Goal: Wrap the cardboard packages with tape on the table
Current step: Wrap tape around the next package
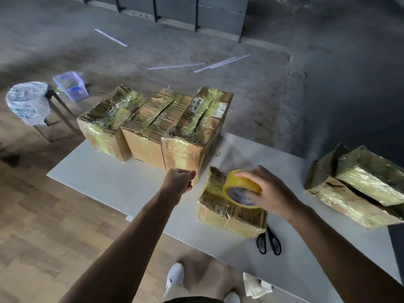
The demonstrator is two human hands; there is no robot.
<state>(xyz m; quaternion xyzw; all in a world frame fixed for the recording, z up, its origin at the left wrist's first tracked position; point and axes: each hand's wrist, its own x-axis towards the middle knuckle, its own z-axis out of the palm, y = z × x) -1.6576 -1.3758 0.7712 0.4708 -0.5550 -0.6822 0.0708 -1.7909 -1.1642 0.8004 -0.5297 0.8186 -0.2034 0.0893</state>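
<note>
Your yellow tape roll [241, 189] is tilting above the small wrapped package [227, 215]; three taped packages [153, 127] are standing together behind, two more packages [358, 189] lying rightward on the tabletop [109, 176].

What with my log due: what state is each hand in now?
Left hand: fingers curled; whether it pinches anything cannot be told.
Right hand: grips the yellow tape roll.

Single head-worn wide-angle view from above, forward and down; table [105, 178] near, floor [218, 88] beyond

White bench [105, 178]: three taped packages [148, 132] along the far edge, one package [214, 206] near the near edge, black scissors [269, 239] just beside it, two more packages [349, 193] at the right edge.
</note>
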